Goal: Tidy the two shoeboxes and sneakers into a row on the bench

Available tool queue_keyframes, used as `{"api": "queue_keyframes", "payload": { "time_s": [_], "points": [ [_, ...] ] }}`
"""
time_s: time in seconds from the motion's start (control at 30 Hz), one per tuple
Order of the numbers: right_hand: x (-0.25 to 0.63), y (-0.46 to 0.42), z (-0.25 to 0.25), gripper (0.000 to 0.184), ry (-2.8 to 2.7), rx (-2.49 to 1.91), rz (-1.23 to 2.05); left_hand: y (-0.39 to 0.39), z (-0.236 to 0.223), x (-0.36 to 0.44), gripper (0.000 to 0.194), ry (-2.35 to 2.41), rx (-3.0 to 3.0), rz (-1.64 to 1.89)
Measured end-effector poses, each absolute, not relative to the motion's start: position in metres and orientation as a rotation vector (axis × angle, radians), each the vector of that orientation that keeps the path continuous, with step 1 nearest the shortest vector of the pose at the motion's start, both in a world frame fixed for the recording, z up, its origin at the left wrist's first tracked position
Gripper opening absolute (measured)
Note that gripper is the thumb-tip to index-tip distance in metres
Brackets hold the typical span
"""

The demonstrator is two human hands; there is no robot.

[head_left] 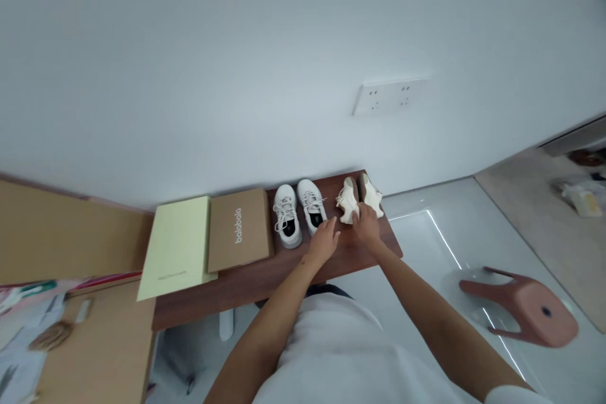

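Head-worn view, facing forward and down

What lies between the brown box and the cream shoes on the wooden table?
In the head view, a pair of white sneakers stands between the brown box and the cream shoes on the wooden table.

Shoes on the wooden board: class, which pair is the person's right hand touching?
The cream chunky pair at the far right, under the right hand; the white sneakers with black insoles stand apart.
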State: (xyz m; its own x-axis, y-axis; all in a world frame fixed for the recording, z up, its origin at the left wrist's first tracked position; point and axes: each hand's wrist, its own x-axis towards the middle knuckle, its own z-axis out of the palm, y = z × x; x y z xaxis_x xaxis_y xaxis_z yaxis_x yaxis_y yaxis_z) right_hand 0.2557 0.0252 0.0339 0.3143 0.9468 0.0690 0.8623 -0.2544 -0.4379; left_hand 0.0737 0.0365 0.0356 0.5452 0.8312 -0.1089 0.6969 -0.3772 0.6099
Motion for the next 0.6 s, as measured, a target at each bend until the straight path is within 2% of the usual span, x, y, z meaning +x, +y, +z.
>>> {"api": "queue_keyframes", "payload": {
  "time_s": [0.1, 0.2, 0.3, 0.4, 0.6],
  "points": [
    [0.309, 0.025, 0.027, 0.048, -1.35, -2.485, 0.319, 0.049, 0.025, 0.11, 0.063, 1.243, 1.995, 0.181],
    [0.347, 0.028, 0.02, 0.057, -1.388, -2.586, 0.67, 0.067, 0.015, 0.132, 0.067, 1.369, 1.854, -0.001],
    [0.364, 0.032, 0.016, 0.067, -1.518, -2.508, 0.921, 0.081, 0.006, 0.145, 0.052, 1.372, 1.846, -0.127],
    [0.364, 0.034, 0.014, 0.06, -1.572, -2.492, 0.885, 0.085, 0.0, 0.153, 0.038, 1.334, 1.904, -0.177],
    [0.362, 0.037, 0.024, 0.04, -1.681, -2.429, 0.85, 0.083, -0.002, 0.154, 0.03, 1.34, 1.965, -0.131]
  ]
}}
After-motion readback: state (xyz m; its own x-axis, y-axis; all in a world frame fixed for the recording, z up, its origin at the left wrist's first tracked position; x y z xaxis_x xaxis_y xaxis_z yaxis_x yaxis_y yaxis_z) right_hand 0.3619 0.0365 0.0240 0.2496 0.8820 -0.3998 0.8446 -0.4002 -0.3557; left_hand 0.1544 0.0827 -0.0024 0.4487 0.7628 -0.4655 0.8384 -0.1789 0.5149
